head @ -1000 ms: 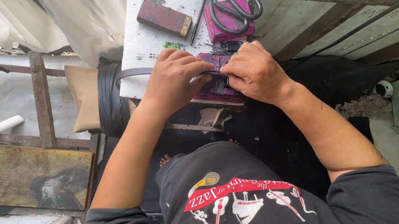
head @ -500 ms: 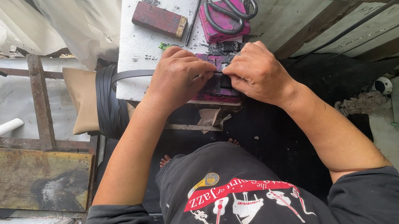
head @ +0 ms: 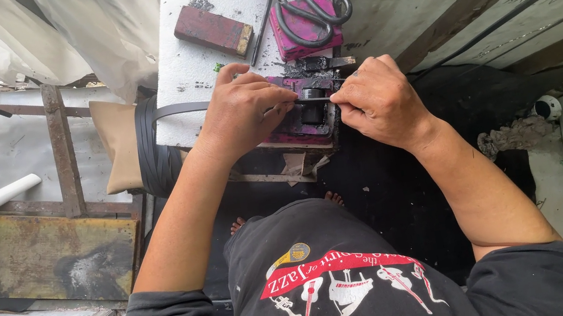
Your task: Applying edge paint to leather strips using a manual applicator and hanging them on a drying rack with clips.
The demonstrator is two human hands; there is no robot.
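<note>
My left hand [head: 242, 107] and right hand [head: 378, 100] pinch a thin black strip [head: 306, 100] mid-frame; loose fingers could let it slip.

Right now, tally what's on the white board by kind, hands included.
Hands: 2, left hand and right hand, both pinching a thin black strip
Scissors: 1
Magenta blocks: 2, one under the scissors, one under the hands
Reddish-brown block: 1
Black strip: 1
Total: 7
All on the white board.
</note>
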